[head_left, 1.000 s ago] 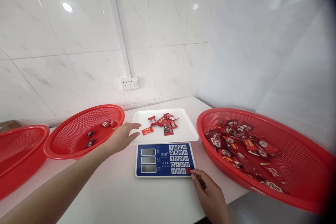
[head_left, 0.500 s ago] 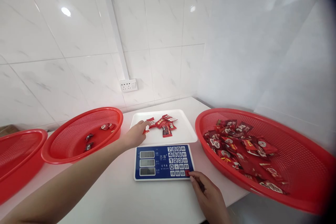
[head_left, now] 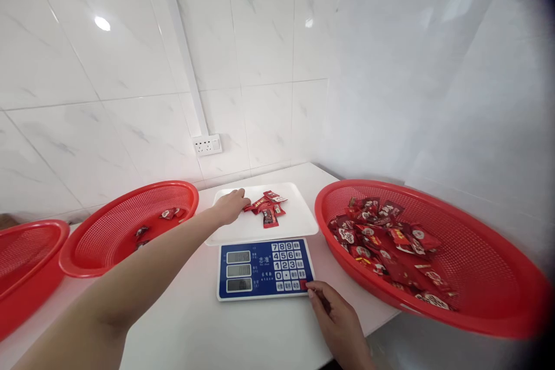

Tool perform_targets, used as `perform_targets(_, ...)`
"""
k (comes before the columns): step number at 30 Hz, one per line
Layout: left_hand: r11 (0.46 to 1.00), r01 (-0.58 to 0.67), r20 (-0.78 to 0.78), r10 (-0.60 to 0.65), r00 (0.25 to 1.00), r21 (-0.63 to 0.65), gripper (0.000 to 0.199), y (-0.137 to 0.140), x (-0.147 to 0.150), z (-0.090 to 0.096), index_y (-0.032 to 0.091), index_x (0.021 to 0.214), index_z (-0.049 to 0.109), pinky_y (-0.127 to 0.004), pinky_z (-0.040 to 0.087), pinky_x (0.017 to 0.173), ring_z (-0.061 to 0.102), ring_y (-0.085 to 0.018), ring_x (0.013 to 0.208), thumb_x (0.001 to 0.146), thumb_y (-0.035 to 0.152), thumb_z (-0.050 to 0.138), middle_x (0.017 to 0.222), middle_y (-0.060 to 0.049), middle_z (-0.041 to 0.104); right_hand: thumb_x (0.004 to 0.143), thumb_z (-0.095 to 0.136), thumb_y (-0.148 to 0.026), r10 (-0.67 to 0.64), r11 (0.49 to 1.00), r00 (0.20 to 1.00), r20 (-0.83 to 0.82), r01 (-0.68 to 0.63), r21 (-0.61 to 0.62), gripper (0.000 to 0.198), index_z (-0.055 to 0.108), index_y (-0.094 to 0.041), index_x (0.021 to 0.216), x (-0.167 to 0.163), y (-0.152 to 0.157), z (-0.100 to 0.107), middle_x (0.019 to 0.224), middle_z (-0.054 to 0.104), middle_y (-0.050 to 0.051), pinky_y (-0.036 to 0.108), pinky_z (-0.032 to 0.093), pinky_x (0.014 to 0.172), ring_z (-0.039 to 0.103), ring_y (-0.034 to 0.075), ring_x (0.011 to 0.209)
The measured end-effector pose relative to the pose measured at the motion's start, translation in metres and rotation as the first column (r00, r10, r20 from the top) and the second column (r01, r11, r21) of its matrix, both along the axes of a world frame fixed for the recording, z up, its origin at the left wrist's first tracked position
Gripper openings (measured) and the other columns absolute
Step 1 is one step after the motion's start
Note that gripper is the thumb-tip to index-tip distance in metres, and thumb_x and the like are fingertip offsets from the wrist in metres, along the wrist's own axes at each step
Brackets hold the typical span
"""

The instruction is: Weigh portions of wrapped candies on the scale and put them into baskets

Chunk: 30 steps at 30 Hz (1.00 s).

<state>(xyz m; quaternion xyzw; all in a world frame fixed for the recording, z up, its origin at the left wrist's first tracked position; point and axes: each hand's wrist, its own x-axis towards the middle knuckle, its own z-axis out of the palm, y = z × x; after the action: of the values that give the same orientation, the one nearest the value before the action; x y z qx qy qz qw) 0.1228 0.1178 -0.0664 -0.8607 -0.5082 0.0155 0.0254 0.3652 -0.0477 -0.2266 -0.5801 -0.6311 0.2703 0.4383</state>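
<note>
A blue-faced electronic scale (head_left: 264, 269) with a white tray (head_left: 295, 222) stands in the middle of the white counter. Several red candy packets (head_left: 266, 208) lie on the tray. My left hand (head_left: 232, 207) reaches over the tray's left side, fingers down on the packets at the pile's left edge; whether it grips one is hidden. My right hand (head_left: 338, 321) rests at the scale's front right corner, a fingertip on a red key of the keypad.
A large red mesh basket (head_left: 477, 300) with many red candy packets sits at the right. A second red basket (head_left: 130, 225) with a few candies stands left of the scale, a third red basket (head_left: 21, 266) at the far left. Tiled walls close the corner behind.
My left hand has moved from the left basket's rim onto the tray, and now covers the packet at the pile's left edge. The right hand has stayed at the keypad.
</note>
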Motion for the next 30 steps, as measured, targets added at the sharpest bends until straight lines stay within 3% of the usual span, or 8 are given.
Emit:
perform_targets(5,0.999,-0.023,0.104,0.026,0.994,-0.026,0.021,-0.003,-0.003,-0.002,0.021,0.09,0.062,-0.036,0.041,0.078,0.052,-0.026,0.096,0.084,0.019,0.042,0.097,-0.009,0.053,0.084,0.044,-0.043,0.011,1.0,1.0,-0.019,-0.011,0.005,0.028,0.061,-0.021,0.09,0.0,0.001,-0.001,0.082,0.068,0.004,0.022,0.05,0.064,0.063,0.017,0.071)
perform_targets(10,0.992,-0.088,0.365,0.115,0.924,-0.088,0.014,-0.006,-0.006,-0.001,0.019,0.071,0.057,-0.037,0.04,0.081,0.054,-0.026,0.093,0.08,0.024,0.048,0.088,-0.007,0.058,0.084,0.044,-0.043,-0.004,1.0,1.0,-0.019,0.004,0.01,0.029,0.062,-0.021,0.091,-0.001,0.001,0.0,0.083,0.068,0.005,0.023,0.05,0.064,0.064,0.017,0.071)
perform_targets(12,0.979,-0.133,0.487,0.192,0.852,-0.154,0.017,-0.006,-0.008,0.0,0.018,0.066,0.054,-0.037,0.043,0.077,0.056,-0.024,0.084,0.079,0.028,0.05,0.077,-0.005,0.058,0.084,0.044,-0.043,0.0,1.0,1.0,-0.024,0.0,0.008,0.029,0.062,-0.021,0.091,-0.001,0.001,0.0,0.084,0.068,0.005,0.022,0.05,0.064,0.064,0.017,0.072)
perform_targets(15,0.943,-0.154,0.654,0.316,0.687,-0.294,0.016,-0.003,-0.01,-0.002,0.018,0.065,0.051,-0.033,0.049,0.067,0.059,-0.02,0.07,0.078,0.029,0.05,0.065,-0.003,0.058,0.084,0.044,-0.043,-0.002,1.0,1.0,-0.024,0.002,-0.001,0.029,0.062,-0.021,0.091,0.0,0.0,-0.001,0.085,0.068,0.005,0.023,0.05,0.065,0.064,0.017,0.073)
perform_targets(19,0.902,-0.066,0.8,0.41,0.438,-0.427,0.01,0.0,-0.006,-0.005,0.018,0.07,0.045,-0.031,0.053,0.068,0.062,-0.015,0.066,0.078,0.023,0.046,0.07,-0.005,0.061,0.084,0.043,-0.043,-0.006,1.0,1.0,-0.011,0.006,-0.015,0.029,0.061,-0.022,0.092,0.0,0.0,-0.002,0.086,0.068,0.004,0.023,0.05,0.065,0.063,0.017,0.073)
perform_targets(23,0.883,-0.001,0.844,0.45,0.291,-0.47,0.006,-0.002,0.003,-0.006,0.016,0.076,0.046,-0.032,0.054,0.07,0.063,-0.016,0.068,0.078,0.017,0.041,0.073,-0.008,0.062,0.084,0.042,-0.044,-0.002,1.0,1.0,-0.013,0.001,-0.006,0.03,0.061,-0.021,0.091,-0.001,0.001,-0.001,0.085,0.068,0.005,0.023,0.05,0.065,0.063,0.017,0.072)
perform_targets(26,0.891,-0.012,0.855,0.44,0.272,-0.455,0.013,-0.004,0.008,-0.008,0.015,0.088,0.049,-0.031,0.052,0.073,0.062,-0.013,0.071,0.077,0.012,0.043,0.081,-0.007,0.062,0.083,0.044,-0.044,-0.011,1.0,1.0,-0.011,0.011,0.005,0.03,0.063,-0.021,0.09,-0.001,0.001,0.001,0.082,0.069,0.004,0.022,0.05,0.062,0.064,0.017,0.07)
perform_targets(30,0.909,-0.093,0.829,0.41,0.381,-0.407,0.032,-0.002,0.02,-0.011,0.021,0.106,0.053,-0.032,0.047,0.079,0.058,-0.014,0.08,0.077,0.01,0.044,0.091,-0.003,0.06,0.083,0.044,-0.044,-0.013,1.0,1.0,-0.002,0.013,-0.002,0.03,0.063,-0.021,0.089,0.0,0.001,0.0,0.08,0.068,0.004,0.021,0.05,0.059,0.063,0.016,0.065)
